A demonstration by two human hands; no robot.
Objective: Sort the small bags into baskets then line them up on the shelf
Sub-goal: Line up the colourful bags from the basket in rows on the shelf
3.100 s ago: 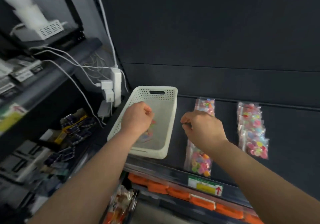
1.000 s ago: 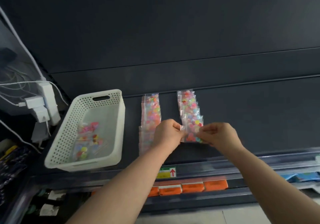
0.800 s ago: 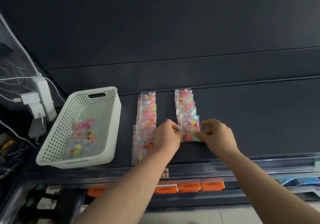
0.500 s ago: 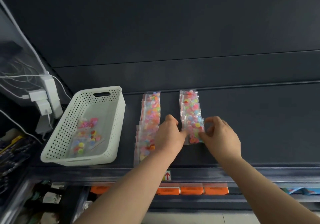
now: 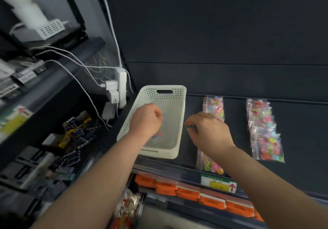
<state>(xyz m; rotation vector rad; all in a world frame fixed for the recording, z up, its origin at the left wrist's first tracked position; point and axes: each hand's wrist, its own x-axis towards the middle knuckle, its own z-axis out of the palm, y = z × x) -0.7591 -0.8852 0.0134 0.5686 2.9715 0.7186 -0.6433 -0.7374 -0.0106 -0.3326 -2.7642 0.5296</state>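
A white perforated basket (image 5: 181,122) stands on the dark shelf (image 5: 301,122), with small bags of coloured beads (image 5: 158,136) lying on its floor. My left hand (image 5: 145,120) hovers over the basket with its fingers curled into a fist, and no bag shows in it. To the right of the basket lies a row of small bags (image 5: 213,104). My right hand (image 5: 209,129) hangs above the middle of that row, fingers loosely bent, with nothing in them. Further right, a second overlapping row of small bags (image 5: 264,131) lies untouched.
A white power strip with chargers and cables (image 5: 117,90) hangs left of the basket. The left shelves hold dark packets (image 5: 78,131). Orange packs (image 5: 188,191) sit below the shelf's front rail, which carries a price label (image 5: 218,184).
Both hands have left the front bag of the right row. My left hand now hovers over the basket, my right hand over the left row. The view has swung to the left.
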